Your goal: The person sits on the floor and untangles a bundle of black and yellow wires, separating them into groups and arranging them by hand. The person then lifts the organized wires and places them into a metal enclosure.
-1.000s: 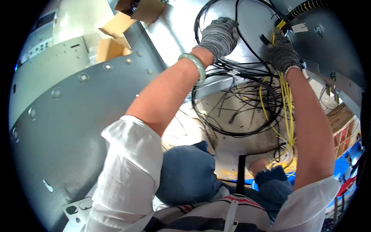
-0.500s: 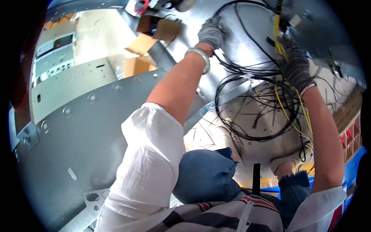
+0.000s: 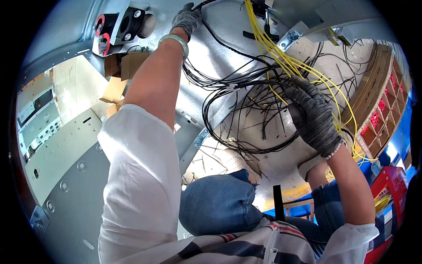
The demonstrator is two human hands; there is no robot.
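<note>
My left hand (image 3: 187, 21), in a grey knit glove, is at the top, its fingers closed round the black cables (image 3: 220, 40) where they bend over the metal panel. From below that wrist the cables run right into a large loose coil (image 3: 248, 151). My right hand (image 3: 313, 118), also gloved, hovers over the right side of the coil. Its fingers are lightly bent, with the thumb apart, and nothing shows in its grip. Several yellow wires (image 3: 303, 66) come down from the top edge and pass beside and behind the right hand.
Cut black cable scraps (image 3: 263, 110) litter the pale floor below the sheet-metal panel (image 3: 206, 53). An open cardboard box (image 3: 134, 64) and black parts with red rings (image 3: 103, 43) stand at the upper left. To the right is a divided cardboard tray (image 3: 382, 110) holding red pieces.
The view has shifted to the right. My right hand has come off the yellow wires and moved down towards me, and the wires now spread out. My left hand stays at the black cables.
</note>
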